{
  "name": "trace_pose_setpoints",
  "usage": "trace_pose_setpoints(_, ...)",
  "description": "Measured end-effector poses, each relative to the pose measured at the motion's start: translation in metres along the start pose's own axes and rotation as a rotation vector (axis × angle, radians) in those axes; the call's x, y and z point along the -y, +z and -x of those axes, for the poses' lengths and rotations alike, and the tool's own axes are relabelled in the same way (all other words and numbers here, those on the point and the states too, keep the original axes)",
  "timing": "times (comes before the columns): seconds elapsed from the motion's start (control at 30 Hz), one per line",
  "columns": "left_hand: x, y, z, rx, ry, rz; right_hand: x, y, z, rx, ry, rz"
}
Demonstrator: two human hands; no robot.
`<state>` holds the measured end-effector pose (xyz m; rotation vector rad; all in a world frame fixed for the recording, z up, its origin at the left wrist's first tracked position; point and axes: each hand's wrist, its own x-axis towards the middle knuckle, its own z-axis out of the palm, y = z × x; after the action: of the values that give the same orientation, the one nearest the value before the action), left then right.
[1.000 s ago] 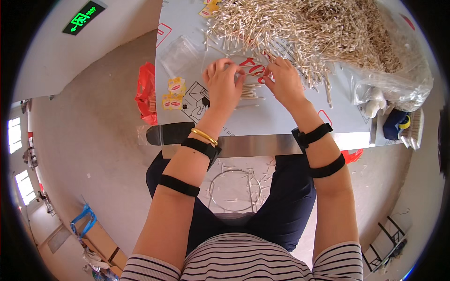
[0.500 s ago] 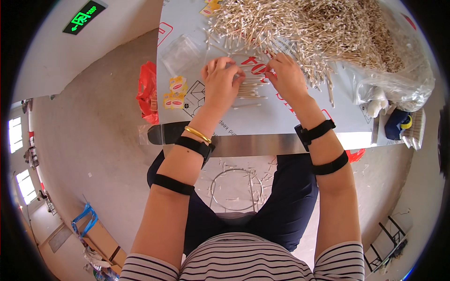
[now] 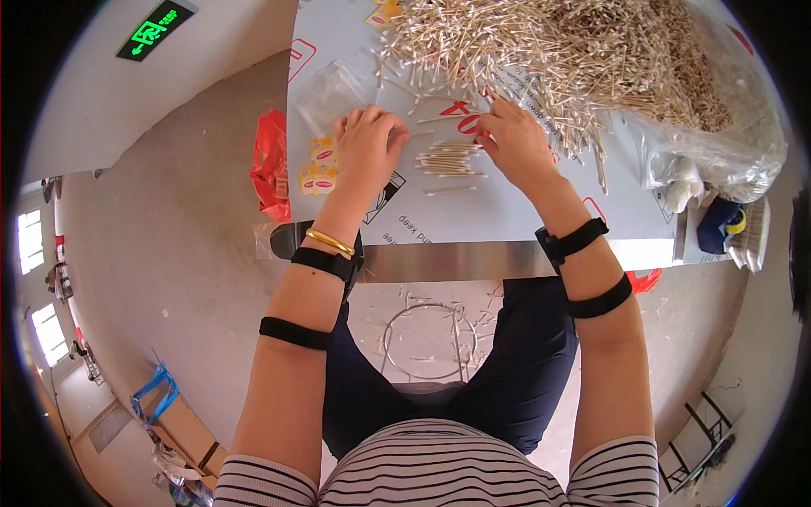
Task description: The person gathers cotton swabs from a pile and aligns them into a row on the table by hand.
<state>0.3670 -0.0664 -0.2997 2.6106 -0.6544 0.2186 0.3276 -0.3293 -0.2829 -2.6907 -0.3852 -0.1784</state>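
Observation:
A small row of cotton swabs [image 3: 449, 160] lies roughly side by side on the grey printed tabletop between my hands. To its left, my left hand [image 3: 369, 145] is closed in a pinch, with one cotton swab [image 3: 421, 133] sticking out from its fingertips. My right hand [image 3: 514, 142] hovers at the row's right end, fingers curled and pressed together by the swab tips. What lies between those fingers is hidden. Beyond both hands spreads a large heap of loose cotton swabs [image 3: 591, 59], with stray ones scattered along its near edge.
Clear plastic bags [image 3: 334, 95] and small yellow printed packets [image 3: 318, 179] lie left of my left hand. A red bag [image 3: 270, 165] hangs at the table's left edge. Clear plastic sheeting [image 3: 726, 160], a tape dispenser [image 3: 718, 224] and a brush [image 3: 750, 237] are at the right.
My left hand has moved left, off the row of swabs, leaving the row uncovered. My right hand has shifted only slightly and stays by the row's right end.

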Motion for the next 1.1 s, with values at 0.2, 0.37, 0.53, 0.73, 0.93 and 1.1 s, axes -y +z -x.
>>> trace_pose_setpoints(0.2,-0.018,0.010,-0.007,-0.024,-0.006,0.085,0.010,0.006,-0.002,-0.024,-0.032,-0.068)
trace_pose_setpoints(0.37,-0.033,0.019,-0.022,-0.097,-0.029,0.172,0.004,-0.007,0.002,-0.129,0.050,-0.124)
trace_pose_setpoints(0.53,-0.035,0.026,-0.020,-0.096,0.094,0.145,0.007,-0.015,0.036,-0.051,0.344,-0.319)
trace_pose_setpoints(0.73,-0.040,0.023,-0.004,-0.016,0.059,0.179,0.017,-0.014,0.066,-0.065,0.322,-0.298)
trace_pose_setpoints(0.93,-0.040,0.009,0.026,-0.077,0.060,0.199,0.037,0.000,0.085,-0.172,0.315,-0.347)
trace_pose_setpoints(1.1,-0.056,0.017,0.034,-0.027,0.132,0.121,0.051,0.014,0.086,-0.220,0.315,-0.411)
